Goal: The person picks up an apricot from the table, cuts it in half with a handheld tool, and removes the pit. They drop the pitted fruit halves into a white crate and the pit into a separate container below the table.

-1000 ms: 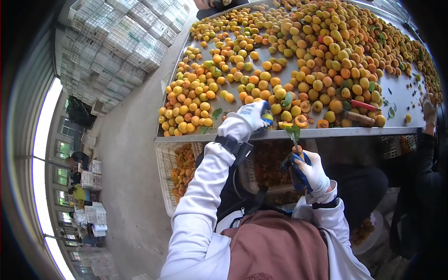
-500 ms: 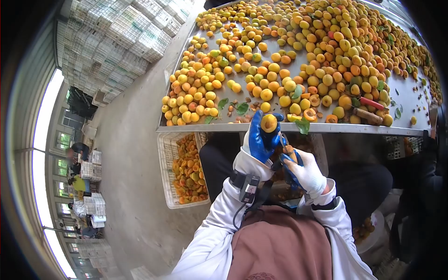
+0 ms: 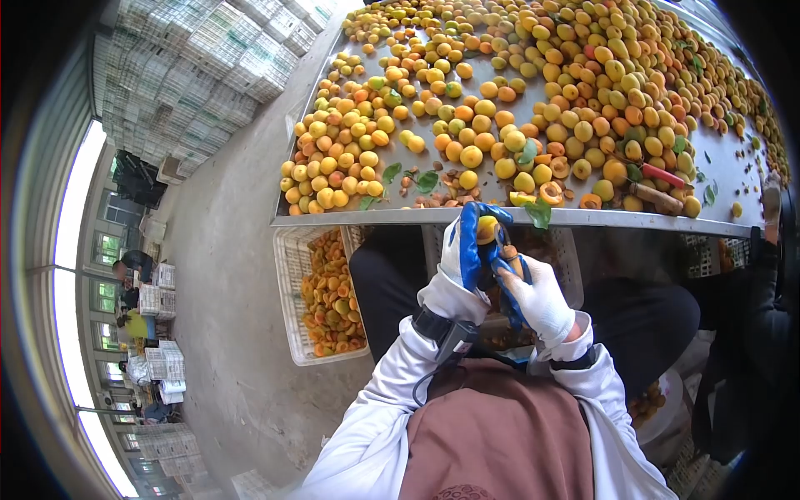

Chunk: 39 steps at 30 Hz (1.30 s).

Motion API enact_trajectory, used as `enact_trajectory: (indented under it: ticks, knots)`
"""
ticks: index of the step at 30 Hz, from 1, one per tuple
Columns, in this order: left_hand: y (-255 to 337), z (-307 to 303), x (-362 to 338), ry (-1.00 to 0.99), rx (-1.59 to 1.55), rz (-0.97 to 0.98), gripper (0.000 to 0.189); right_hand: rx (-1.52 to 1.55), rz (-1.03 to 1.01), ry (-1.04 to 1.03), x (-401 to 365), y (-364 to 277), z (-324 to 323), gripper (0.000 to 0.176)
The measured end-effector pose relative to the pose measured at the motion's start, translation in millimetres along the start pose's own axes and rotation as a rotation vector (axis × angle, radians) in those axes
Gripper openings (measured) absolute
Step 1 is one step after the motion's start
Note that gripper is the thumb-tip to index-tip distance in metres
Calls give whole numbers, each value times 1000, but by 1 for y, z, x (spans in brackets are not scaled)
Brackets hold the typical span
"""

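Observation:
In the head view, my left hand (image 3: 465,260), in a blue-and-white glove, is closed around a yellow apricot (image 3: 487,230) just in front of the table edge. My right hand (image 3: 542,298), gloved the same way, grips a small wooden-handled tool (image 3: 513,262). The tool's thin metal end points up against the apricot; how far it enters the fruit is hidden. Above my hands, halved apricots (image 3: 551,193), a green leaf (image 3: 539,213) and brown pits (image 3: 450,200) lie along the table's front.
A metal table (image 3: 383,218) carries a large heap of apricots (image 3: 617,83). On it lie a red-handled tool (image 3: 662,176) and another wooden-handled tool (image 3: 657,200). A white crate (image 3: 292,317) of apricot halves stands on the floor at left. Stacked crates (image 3: 183,75) and people are farther off.
My left hand has rotated, turning the apricot toward my right hand. The tool's metal end is now close against the fruit. The whole view has shifted slightly.

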<state>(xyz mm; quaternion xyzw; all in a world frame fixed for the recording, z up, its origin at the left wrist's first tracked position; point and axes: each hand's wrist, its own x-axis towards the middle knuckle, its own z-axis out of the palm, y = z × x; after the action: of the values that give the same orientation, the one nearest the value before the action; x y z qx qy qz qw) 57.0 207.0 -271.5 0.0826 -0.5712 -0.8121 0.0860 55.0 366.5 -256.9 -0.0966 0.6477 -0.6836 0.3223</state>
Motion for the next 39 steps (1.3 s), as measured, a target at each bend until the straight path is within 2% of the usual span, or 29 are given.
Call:
enact_trajectory:
  ticks: [2, 3, 6, 10, 12, 14, 16, 20, 24, 28, 30, 31, 33, 35, 36, 37, 39]
  knots:
    - [0, 3, -2, 31, 1, 13, 51, -7, -10, -4, 1, 7, 4, 22]
    - [-2, -1, -1, -11, 129, 98, 51, -19, -35, 11, 2, 12, 7, 22]
    - [-2, 7, -3, 56, 53, 30, 50, -60, -98, 29, 3, 15, 15, 21]
    - [-10, 4, -5, 131, 58, 76, 48, -36, -121, 59, 0, 17, 23, 19]
    - [-7, 3, -5, 141, 89, 82, 48, -75, -41, -2, 3, 17, 20, 22]
    - [-6, 3, -5, 178, 186, 51, 48, 4, 10, -36, 2, 11, 18, 26]
    - [-10, 5, -3, 188, 173, 75, 49, 187, 165, -101, 2, 9, 14, 28]
    - [-10, 5, 1, 184, 217, 65, 51, 311, 162, -133, 4, 13, 10, 30]
    - [-4, 3, 2, 182, 132, -48, 48, 118, 107, -133, 6, 19, 11, 28]
    - [-8, -11, 2, 30, 98, -51, 42, 51, 46, -169, 8, 22, 11, 27]
    - [-8, -11, 1, 50, -114, -152, 44, 13, 27, -172, 7, 19, 12, 29]
    - [-8, -11, 0, 50, -114, -151, 44, -25, 7, -174, 6, 18, 13, 30]
    - [-3, -4, -1, 85, 142, -28, 47, -27, -7, -138, 8, 21, 16, 31]
    - [-8, 2, -2, 141, 122, -23, 49, -29, -20, -102, 8, 22, 16, 31]
    - [-11, 5, -3, 193, 104, -19, 51, 131, 63, -112, 9, 22, 15, 31]
    - [-17, 2, -3, 164, 117, 39, 52, 290, 145, -118, 9, 22, 14, 31]
    - [-18, 3, -5, 163, 127, 62, 52, 315, 171, -125, 10, 26, 14, 31]
